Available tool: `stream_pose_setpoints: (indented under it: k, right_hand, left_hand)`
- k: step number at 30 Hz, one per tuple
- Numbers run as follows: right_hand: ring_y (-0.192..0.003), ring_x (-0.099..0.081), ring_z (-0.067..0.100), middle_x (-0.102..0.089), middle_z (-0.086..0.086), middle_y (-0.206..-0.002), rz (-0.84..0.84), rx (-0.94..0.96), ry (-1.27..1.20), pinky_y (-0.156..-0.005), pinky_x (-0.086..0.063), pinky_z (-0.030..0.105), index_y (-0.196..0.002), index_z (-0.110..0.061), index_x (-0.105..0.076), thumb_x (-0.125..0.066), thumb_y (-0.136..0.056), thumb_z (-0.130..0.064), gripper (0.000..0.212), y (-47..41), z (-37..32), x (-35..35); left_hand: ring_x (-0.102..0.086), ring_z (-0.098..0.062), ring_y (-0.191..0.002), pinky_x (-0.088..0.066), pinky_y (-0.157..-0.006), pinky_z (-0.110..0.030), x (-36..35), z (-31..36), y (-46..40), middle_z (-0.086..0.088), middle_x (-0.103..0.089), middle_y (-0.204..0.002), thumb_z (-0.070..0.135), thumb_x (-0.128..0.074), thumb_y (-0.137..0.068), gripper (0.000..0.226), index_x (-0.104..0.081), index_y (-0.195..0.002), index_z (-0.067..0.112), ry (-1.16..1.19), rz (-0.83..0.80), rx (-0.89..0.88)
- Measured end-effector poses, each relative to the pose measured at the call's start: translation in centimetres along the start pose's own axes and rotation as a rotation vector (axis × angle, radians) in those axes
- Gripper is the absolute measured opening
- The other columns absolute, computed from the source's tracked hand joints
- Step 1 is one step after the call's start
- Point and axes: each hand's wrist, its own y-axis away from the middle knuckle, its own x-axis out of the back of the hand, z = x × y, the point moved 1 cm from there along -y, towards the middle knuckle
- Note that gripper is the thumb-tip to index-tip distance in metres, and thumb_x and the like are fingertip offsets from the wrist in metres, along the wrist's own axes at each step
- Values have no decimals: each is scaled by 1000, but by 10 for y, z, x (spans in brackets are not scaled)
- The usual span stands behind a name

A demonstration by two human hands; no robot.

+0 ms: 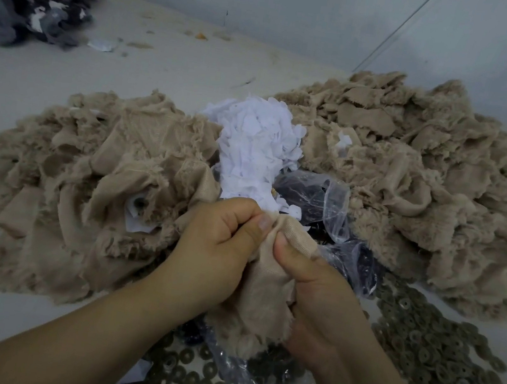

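Beige fabric piece (268,280): pinched at its top edge by left grip (221,236) and right grip (312,294), thumbs close together. It is held above plastic bag (336,205), between left fabric heap (80,184) and right fabric heap (429,186), near white paper scraps (253,145).

Looking at a beige fabric scrap (263,296) here: getting pinched and bunched up at its top edge, showing the smooth ribbed backing up top, hanging down crumpled front and centre, trailing a fuzzy, frayed bottom edge.
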Motion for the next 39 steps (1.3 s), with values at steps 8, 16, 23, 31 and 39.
stream_pose_setpoints:
  k: [8, 16, 23, 31, 39]
  right_hand:
    - [-113, -65, 36, -66, 26, -122, -2, -20, -15, -95, -55, 47, -116, -4, -71, -61, -87, -26, 38, -1, 1, 4]
    - [-117, -64, 32, -65, 22, -127, -38, -84, -58, -95, -56, 41, -128, -4, -63, -56, -90, -26, 44, 0, 1, 2]
    - [-116, -65, 29, -66, 20, -127, -18, -147, -97, -97, -53, 41, -125, -4, -67, -57, -88, -34, 48, -2, 0, 2]
    - [-110, -67, 34, -69, 22, -117, 6, 126, 98, -94, -55, 44, -119, -2, -68, -68, -84, -17, 38, -1, 2, -2]
    - [-110, -67, 35, -69, 25, -117, 66, 122, 23, -95, -54, 44, -118, 1, -68, -58, -93, -21, 35, -2, -5, 3]
  left_hand:
    - [-35, -1, -48, -32, -48, -16, 0, -1, -2, 14, -40, -49, 23, -51, -92, 37, -43, -56, 16, -107, 32, -57]
    - [-34, -2, -49, -31, -48, -17, -3, -3, 0, 11, -38, -50, 19, -52, -93, 38, -41, -57, 15, -128, 39, -98]
    - [-33, -5, -48, -31, -47, -18, -1, -4, -9, 7, -38, -50, 10, -56, -98, 43, -42, -58, 4, -135, 50, 2]
    - [-33, -8, -46, -31, -43, -20, 7, -5, -18, 2, -38, -50, 31, -58, -98, 48, -42, -60, 6, -45, 191, 44]
    - [-48, -8, -61, -41, -59, -20, 20, -16, -8, -3, -53, -65, 31, -65, -87, 27, -60, -71, 10, -217, -65, -125]
